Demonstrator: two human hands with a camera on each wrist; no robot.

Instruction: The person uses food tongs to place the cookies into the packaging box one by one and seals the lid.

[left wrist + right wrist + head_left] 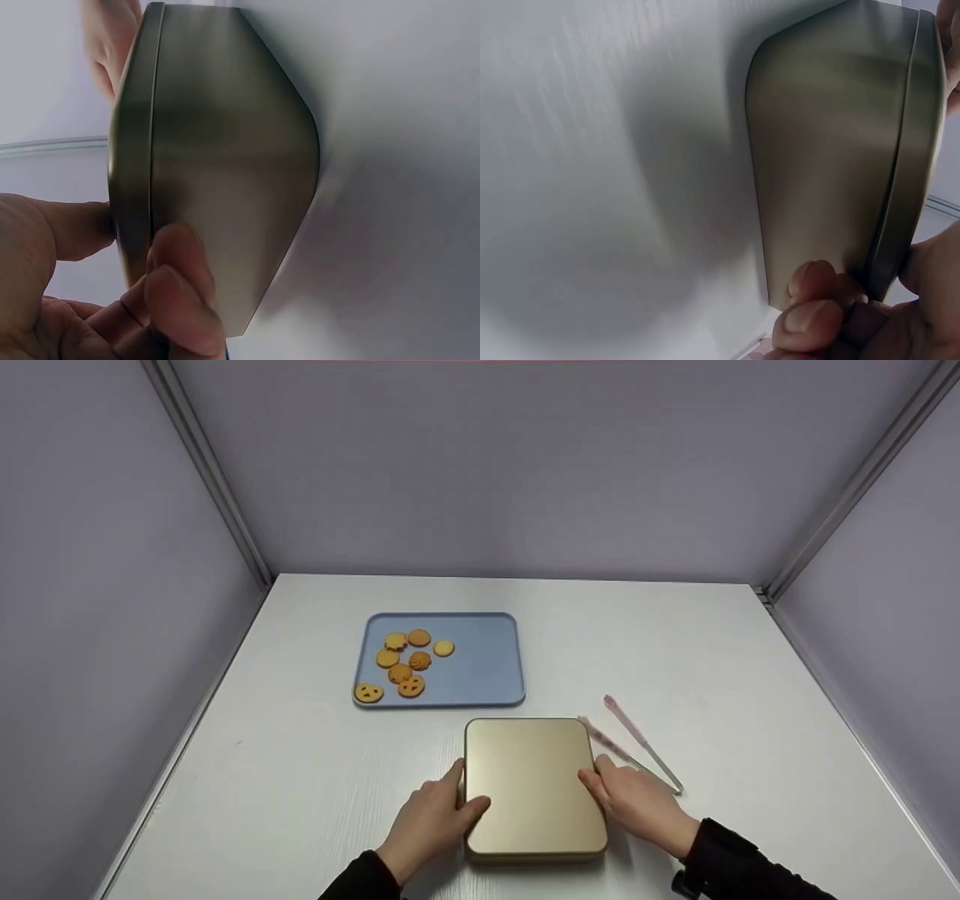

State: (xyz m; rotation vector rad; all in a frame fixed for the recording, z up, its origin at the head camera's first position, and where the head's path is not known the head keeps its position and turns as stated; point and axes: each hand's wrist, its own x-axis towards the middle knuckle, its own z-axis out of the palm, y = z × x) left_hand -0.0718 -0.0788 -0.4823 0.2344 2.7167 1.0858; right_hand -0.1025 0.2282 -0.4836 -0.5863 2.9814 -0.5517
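Observation:
A gold rectangular tin (534, 787) with rounded corners stands on the white table, its lid on. My left hand (427, 819) grips its left side, thumb over the lid's edge and fingers curled against the wall. On the opposite side my right hand (639, 804) holds the tin the same way. The seam under the lid (915, 150) shows as a dark line that widens towards the right hand in the right wrist view. In the left wrist view the seam below the lid (133, 150) looks thin and even. The tin's inside is hidden.
A blue tray (487, 660) lies behind the tin to the left, with several cookies (411, 685) on its left half. Spread tongs (630, 725) with pink patterned arms lie just right of the tin, partly behind the right hand. Grey panels (510, 472) wall the table in.

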